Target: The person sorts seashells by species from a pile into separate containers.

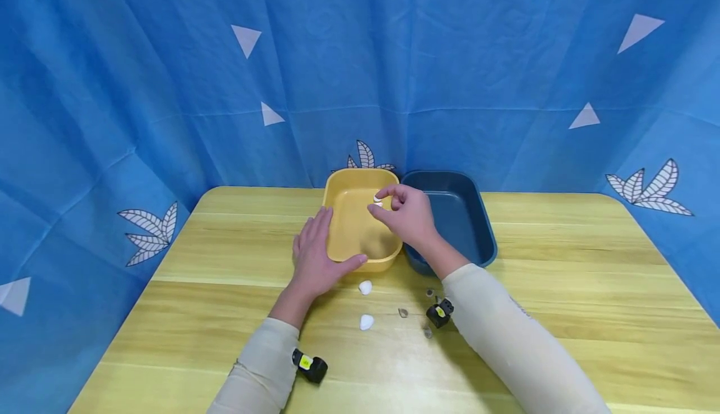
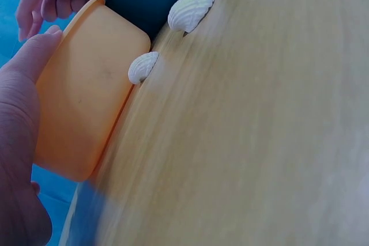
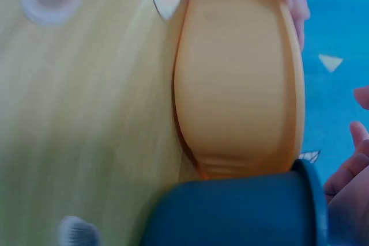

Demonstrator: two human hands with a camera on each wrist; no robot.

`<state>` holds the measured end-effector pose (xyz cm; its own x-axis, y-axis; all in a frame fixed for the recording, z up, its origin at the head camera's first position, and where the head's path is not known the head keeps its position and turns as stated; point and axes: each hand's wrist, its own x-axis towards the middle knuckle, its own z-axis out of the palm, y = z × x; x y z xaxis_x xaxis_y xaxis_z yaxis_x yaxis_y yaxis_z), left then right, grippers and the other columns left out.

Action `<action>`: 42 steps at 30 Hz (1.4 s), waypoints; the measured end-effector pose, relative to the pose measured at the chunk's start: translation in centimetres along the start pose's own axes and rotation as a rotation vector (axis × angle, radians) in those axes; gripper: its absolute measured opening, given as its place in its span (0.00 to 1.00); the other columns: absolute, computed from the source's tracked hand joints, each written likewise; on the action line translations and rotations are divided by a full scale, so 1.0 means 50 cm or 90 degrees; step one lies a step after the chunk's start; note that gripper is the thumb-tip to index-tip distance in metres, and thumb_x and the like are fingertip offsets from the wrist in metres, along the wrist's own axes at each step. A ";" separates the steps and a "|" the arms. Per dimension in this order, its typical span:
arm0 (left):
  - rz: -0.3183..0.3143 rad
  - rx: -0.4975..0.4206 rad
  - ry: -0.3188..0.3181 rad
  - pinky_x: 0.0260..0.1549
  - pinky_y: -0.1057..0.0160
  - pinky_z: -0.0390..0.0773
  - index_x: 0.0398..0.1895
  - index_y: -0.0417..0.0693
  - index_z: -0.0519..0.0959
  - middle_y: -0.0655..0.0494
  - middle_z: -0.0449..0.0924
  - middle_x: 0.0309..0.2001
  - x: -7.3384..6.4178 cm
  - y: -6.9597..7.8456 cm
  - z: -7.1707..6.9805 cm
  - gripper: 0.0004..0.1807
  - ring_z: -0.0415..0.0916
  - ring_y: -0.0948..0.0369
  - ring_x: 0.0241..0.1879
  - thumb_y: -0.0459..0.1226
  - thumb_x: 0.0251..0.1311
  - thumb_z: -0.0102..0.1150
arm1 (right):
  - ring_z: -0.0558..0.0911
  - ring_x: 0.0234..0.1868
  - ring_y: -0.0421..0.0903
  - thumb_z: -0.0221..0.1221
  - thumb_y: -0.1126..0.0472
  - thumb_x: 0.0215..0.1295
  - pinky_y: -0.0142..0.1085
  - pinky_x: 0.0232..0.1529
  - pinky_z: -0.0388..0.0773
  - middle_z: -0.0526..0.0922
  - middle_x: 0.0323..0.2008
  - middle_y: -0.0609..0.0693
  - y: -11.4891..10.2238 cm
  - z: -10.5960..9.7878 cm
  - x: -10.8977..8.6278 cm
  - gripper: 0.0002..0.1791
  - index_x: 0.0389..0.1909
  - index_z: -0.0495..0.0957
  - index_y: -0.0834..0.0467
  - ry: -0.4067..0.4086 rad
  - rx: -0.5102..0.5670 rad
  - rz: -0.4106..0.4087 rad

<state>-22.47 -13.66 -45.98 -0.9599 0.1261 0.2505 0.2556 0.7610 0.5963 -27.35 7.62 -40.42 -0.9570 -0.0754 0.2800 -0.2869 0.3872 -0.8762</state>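
My right hand (image 1: 409,215) is over the yellow bin (image 1: 354,264), and a small white piece (image 1: 378,202), seemingly a shell, is pinched between thumb and forefinger. My left hand (image 1: 317,261) rests against the bin's left and near sides. Its fingers lie fairly straight along the left rim, and the thumb (image 2: 40,50) touches the near rim. Two white ridged shells, a farther one (image 1: 365,287) and a nearer one (image 1: 367,322), lie on the table before the bin. The right wrist view shows my right fingers (image 3: 351,171) only at its edge.
A dark blue bin (image 1: 488,239) stands against the yellow bin's right side, partly behind my right forearm. Several small brownish shells, one of them a loose shell (image 1: 402,313), lie near the right wrist on the wooden table (image 1: 590,289). A blue curtain (image 1: 450,89) hangs behind.
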 end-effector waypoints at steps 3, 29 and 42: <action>0.000 0.004 0.000 0.67 0.35 0.38 0.81 0.55 0.46 0.56 0.42 0.80 0.000 -0.001 0.000 0.64 0.40 0.47 0.76 0.73 0.47 0.62 | 0.64 0.16 0.50 0.72 0.55 0.58 0.36 0.17 0.59 0.60 0.15 0.48 -0.010 -0.002 -0.026 0.13 0.39 0.84 0.57 -0.002 0.002 -0.021; 0.009 0.008 0.016 0.67 0.35 0.40 0.81 0.55 0.47 0.55 0.43 0.80 0.005 -0.005 0.002 0.65 0.42 0.45 0.75 0.74 0.45 0.60 | 0.59 0.18 0.39 0.75 0.60 0.52 0.33 0.22 0.60 0.56 0.15 0.40 0.006 -0.017 -0.204 0.11 0.34 0.83 0.50 -0.046 0.010 -0.074; 0.020 0.012 0.022 0.66 0.33 0.40 0.81 0.53 0.48 0.52 0.45 0.79 0.004 -0.005 0.006 0.65 0.43 0.43 0.75 0.74 0.45 0.61 | 0.58 0.17 0.35 0.77 0.56 0.50 0.32 0.22 0.59 0.57 0.15 0.39 0.032 0.028 -0.241 0.16 0.37 0.85 0.57 -0.108 -0.028 0.005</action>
<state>-22.74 -13.67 -46.30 -0.9470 0.1285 0.2945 0.2827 0.7689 0.5735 -16.35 7.83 -45.74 -0.9536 -0.2253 0.1999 -0.2811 0.4272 -0.8593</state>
